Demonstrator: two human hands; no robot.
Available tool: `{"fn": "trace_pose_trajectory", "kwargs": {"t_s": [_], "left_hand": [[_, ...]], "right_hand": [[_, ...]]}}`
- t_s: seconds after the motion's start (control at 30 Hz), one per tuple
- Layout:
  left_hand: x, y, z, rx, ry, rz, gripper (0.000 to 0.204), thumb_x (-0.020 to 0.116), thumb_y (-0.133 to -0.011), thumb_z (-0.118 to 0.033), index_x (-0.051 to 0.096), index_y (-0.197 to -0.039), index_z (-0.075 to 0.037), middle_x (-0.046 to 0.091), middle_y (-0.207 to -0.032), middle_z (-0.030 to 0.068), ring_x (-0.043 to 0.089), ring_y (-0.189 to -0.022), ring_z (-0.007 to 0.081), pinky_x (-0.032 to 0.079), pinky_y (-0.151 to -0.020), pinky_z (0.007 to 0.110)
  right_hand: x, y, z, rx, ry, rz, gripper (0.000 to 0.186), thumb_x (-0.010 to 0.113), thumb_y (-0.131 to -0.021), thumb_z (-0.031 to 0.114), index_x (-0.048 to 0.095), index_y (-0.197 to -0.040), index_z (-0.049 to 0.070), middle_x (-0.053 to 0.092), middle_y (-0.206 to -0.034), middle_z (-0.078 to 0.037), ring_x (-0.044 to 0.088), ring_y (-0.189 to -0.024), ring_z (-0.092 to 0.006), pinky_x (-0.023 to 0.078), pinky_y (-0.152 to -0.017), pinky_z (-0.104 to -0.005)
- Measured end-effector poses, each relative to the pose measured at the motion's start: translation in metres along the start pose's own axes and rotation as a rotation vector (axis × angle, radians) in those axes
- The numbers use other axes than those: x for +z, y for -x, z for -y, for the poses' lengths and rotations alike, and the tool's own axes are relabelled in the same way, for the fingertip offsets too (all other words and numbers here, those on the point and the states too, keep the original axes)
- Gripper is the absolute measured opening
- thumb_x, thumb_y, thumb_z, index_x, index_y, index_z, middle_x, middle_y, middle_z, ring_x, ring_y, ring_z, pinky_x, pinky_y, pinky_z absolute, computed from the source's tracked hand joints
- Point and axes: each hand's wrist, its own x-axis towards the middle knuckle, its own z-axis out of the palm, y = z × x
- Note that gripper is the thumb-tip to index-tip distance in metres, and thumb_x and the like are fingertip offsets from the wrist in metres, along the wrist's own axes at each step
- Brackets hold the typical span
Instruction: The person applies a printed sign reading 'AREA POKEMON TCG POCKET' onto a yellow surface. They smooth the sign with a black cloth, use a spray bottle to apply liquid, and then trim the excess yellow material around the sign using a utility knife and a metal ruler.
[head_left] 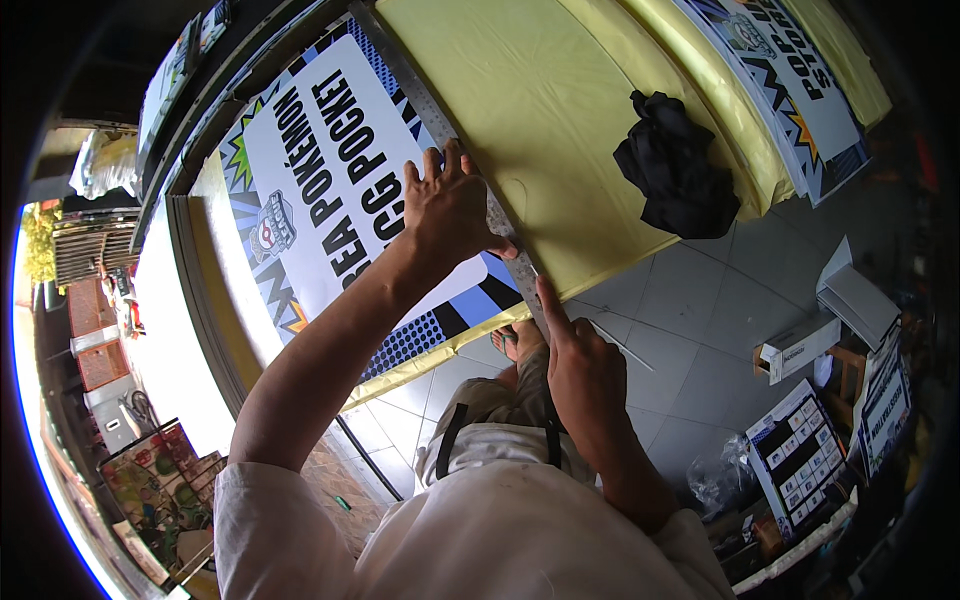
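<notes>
A long steel ruler [425, 105] lies along the right edge of a printed board [310, 130] with black lettering and blue, green and orange comic-style graphics, on a yellow-covered work surface [530, 90]. My left hand [445, 210] presses down on the ruler and board, fingers spread and thumb on the metal. Lower along the ruler, by the surface's front edge, my right hand [575, 360] has its index finger extended along the edge and the other fingers curled; what it holds is mostly hidden, with only a thin shiny sliver showing near the fingertip.
A crumpled black cloth [675, 170] lies on the yellow covering. More printed boards [775, 75] are stacked at top right. Below are a tiled floor [690, 300], open cardboard boxes [800, 345], printed panels [800, 460] and clear plastic [720, 470]. Stacked sheets [190, 280] stand at left.
</notes>
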Motion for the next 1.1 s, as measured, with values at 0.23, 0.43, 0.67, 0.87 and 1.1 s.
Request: {"fn": "trace_pose_trajectory", "kwargs": {"t_s": [0.23, 0.43, 0.67, 0.87, 1.1], "left_hand": [[0.000, 0.000, -0.002, 0.000, 0.004, -0.013, 0.124, 0.098, -0.051, -0.061, 0.052, -0.142, 0.010, 0.045, -0.146, 0.0214, 0.042, -0.139, 0.0421, 0.035, -0.115, 0.058], [0.002, -0.001, -0.003, -0.009, -0.003, -0.033, 0.126, 0.097, -0.050, -0.063, 0.052, -0.142, 0.010, 0.044, -0.148, 0.0221, 0.040, -0.141, 0.0427, 0.034, -0.117, 0.060], [0.000, -0.001, -0.003, 0.005, -0.013, -0.010, 0.127, 0.096, -0.052, -0.064, 0.050, -0.145, 0.008, 0.043, -0.149, 0.0232, 0.040, -0.142, 0.0433, 0.033, -0.118, 0.062], [-0.001, -0.002, -0.004, 0.008, -0.004, 0.010, 0.126, 0.096, -0.053, -0.064, 0.049, -0.148, 0.005, 0.044, -0.149, 0.0232, 0.040, -0.142, 0.0442, 0.033, -0.118, 0.063], [-0.003, -0.002, -0.004, 0.002, -0.011, 0.029, 0.130, 0.095, -0.054, -0.065, 0.045, -0.151, 0.006, 0.044, -0.150, 0.0236, 0.040, -0.141, 0.0451, 0.031, -0.120, 0.064]], "right_hand": [[-0.007, 0.010, -0.002, 0.014, 0.056, 0.046, 0.067, 0.069, -0.097, 0.012, 0.042, -0.159, 0.014, 0.071, -0.084, -0.017, 0.074, -0.064, -0.0291, 0.060, -0.053, -0.0369], [-0.005, 0.016, -0.003, 0.039, 0.011, 0.063, 0.072, 0.072, -0.094, 0.011, 0.041, -0.159, 0.014, 0.071, -0.088, -0.018, 0.075, -0.065, -0.0297, 0.061, -0.055, -0.0379], [-0.003, 0.027, -0.007, 0.037, 0.011, 0.040, 0.079, 0.074, -0.090, 0.010, 0.040, -0.160, 0.016, 0.072, -0.092, -0.018, 0.076, -0.069, -0.0292, 0.062, -0.056, -0.0372], [-0.001, 0.030, -0.007, 0.064, 0.035, 0.051, 0.072, 0.071, -0.093, 0.010, 0.042, -0.159, 0.017, 0.072, -0.091, -0.017, 0.075, -0.067, -0.0287, 0.062, -0.055, -0.0364], [0.000, 0.039, -0.010, 0.049, 0.039, 0.010, 0.068, 0.067, -0.096, 0.008, 0.043, -0.159, 0.017, 0.069, -0.085, -0.015, 0.073, -0.062, -0.0284, 0.061, -0.053, -0.0363]]}}
